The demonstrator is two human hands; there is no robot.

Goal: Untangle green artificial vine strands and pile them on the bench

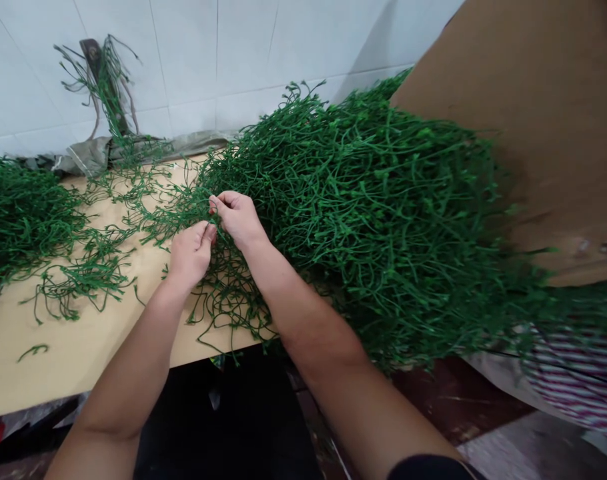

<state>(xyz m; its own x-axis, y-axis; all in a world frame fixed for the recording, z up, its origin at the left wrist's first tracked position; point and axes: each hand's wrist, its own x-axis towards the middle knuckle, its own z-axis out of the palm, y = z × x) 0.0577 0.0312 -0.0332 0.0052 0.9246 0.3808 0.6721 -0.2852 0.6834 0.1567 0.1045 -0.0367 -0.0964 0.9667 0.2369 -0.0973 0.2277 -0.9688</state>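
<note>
My left hand [189,253] is closed in a pinch, thumb against the fingers, at the left edge of a large heap of green artificial plant stems [373,193]. Just above and to the right, my right hand [239,219] pinches thin green stems between thumb and forefinger. The two sets of fingertips are close together but apart. Thin stems pass around and behind them, and the exact piece in my left fingers is mostly hidden. Loose stems [178,213] lie spread beyond my hands, some with small budded, forked tips.
Another green heap [18,220] sits at the far left of the tan tabletop [128,333]. A smaller bunch [83,277] lies between. Stems hang on a dark upright bracket [96,67] by the tiled wall [193,53]. A large brown board [543,120] leans at right.
</note>
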